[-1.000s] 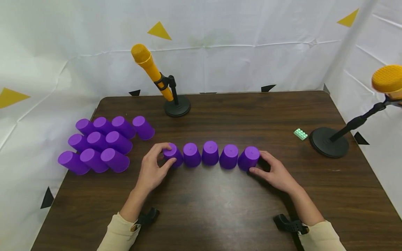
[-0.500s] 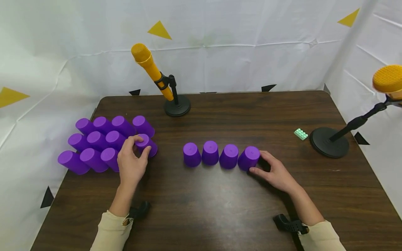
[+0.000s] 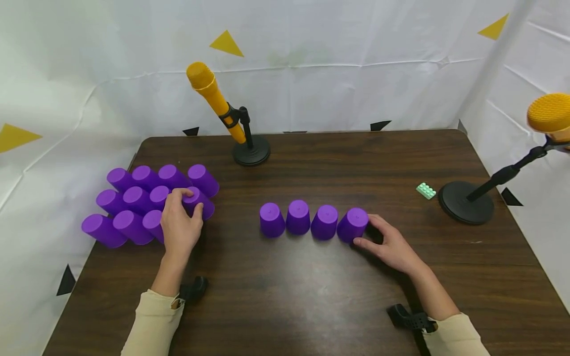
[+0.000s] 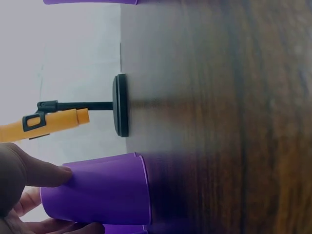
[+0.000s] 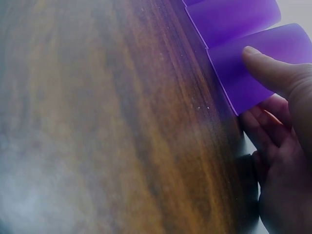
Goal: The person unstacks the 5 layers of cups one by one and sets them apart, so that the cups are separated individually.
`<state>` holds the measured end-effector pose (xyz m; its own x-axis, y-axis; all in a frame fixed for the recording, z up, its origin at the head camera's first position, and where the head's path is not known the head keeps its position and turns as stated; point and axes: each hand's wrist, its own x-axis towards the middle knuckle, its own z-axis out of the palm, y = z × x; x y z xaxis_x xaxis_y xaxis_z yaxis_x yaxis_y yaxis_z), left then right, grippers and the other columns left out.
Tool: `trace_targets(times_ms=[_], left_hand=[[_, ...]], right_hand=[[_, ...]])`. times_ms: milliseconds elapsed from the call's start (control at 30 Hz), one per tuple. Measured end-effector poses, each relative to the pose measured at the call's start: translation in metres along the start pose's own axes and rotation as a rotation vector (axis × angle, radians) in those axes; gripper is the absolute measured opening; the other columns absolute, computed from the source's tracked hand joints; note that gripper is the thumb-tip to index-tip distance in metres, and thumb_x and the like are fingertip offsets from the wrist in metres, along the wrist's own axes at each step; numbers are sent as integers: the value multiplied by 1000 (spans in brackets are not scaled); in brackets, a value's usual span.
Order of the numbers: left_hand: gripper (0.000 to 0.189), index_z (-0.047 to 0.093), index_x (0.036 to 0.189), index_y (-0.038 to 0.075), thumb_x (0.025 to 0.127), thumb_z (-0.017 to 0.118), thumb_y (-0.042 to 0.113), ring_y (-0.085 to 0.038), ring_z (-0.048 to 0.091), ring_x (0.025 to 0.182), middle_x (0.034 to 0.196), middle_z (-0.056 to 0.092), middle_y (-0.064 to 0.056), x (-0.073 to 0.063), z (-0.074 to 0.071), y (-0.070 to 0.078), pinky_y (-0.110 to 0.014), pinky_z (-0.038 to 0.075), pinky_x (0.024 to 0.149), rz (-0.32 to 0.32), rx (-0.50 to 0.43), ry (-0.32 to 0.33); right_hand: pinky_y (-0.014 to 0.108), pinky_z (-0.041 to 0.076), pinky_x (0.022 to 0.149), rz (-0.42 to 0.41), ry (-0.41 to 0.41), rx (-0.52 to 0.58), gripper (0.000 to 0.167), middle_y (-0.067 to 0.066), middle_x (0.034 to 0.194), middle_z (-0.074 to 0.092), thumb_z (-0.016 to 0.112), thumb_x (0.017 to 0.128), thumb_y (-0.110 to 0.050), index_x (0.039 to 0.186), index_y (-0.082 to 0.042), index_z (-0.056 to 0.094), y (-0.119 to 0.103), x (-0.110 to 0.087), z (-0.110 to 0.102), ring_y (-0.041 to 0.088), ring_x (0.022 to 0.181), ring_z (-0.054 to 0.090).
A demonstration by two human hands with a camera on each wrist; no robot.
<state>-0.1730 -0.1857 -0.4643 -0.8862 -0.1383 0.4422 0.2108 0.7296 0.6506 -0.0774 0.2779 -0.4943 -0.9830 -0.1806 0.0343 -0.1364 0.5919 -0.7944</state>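
Note:
My left hand point(image 3: 180, 225) holds an upside-down purple cup point(image 3: 202, 206) at the right side of the cup group, thumb on its near side and fingers round the back. In the left wrist view that cup point(image 4: 102, 190) has its rim down at the tabletop. My right hand point(image 3: 392, 244) holds the rightmost purple cup point(image 3: 353, 223) of a short row at mid-table. The right wrist view has the thumb against this cup point(image 5: 253, 63), with the other fingers partly hidden behind it. Further upside-down cups point(image 3: 298, 217) stand to its left in the row.
Several purple cups point(image 3: 133, 227) stand in close rows at the left of the table point(image 3: 303, 296). A yellow microphone point(image 3: 213, 99) on a black stand is at the back. Another microphone stand point(image 3: 466, 202) is at the right, beside a mint-green toy brick point(image 3: 426, 191).
My left hand has carried the leftmost cup of the middle row leftward to the cup group, leaving that row shorter. The right hand stays at its cup.

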Motion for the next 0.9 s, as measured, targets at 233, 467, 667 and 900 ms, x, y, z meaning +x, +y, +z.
trace_targets(times_ms=[233, 467, 667, 900], left_hand=[[34, 56, 109, 3, 80, 75, -1, -36, 55, 102, 112, 57, -17, -2, -4, 4, -53, 43, 81, 20, 42, 17], [30, 58, 108, 2, 82, 74, 4, -38, 57, 106, 126, 56, -17, -4, -14, 29, -55, 48, 73, 130, 76, 126], [32, 60, 114, 5, 85, 72, 9, -29, 58, 113, 130, 57, -12, -19, 3, 63, -46, 53, 82, 278, -61, -7], [44, 57, 123, 10, 84, 78, 11, -24, 55, 119, 136, 53, -11, -52, 44, 83, -45, 52, 90, 289, -256, -345]], right_hand=[[59, 31, 107, -13, 2, 3, 60, 12, 133, 56, 75, 88, -28, 138, -4, 52, 0, 1, 2, 31, 130, 45], [59, 30, 107, -5, 4, 0, 59, 11, 134, 55, 75, 88, -28, 138, -6, 52, 1, 0, 0, 31, 130, 44], [59, 30, 107, -7, 7, -4, 59, 11, 134, 55, 75, 88, -28, 138, -5, 52, 0, 0, -1, 31, 130, 44], [59, 31, 107, -4, 6, 0, 59, 12, 133, 56, 75, 88, -28, 138, -5, 52, -1, 0, -1, 32, 130, 45]])
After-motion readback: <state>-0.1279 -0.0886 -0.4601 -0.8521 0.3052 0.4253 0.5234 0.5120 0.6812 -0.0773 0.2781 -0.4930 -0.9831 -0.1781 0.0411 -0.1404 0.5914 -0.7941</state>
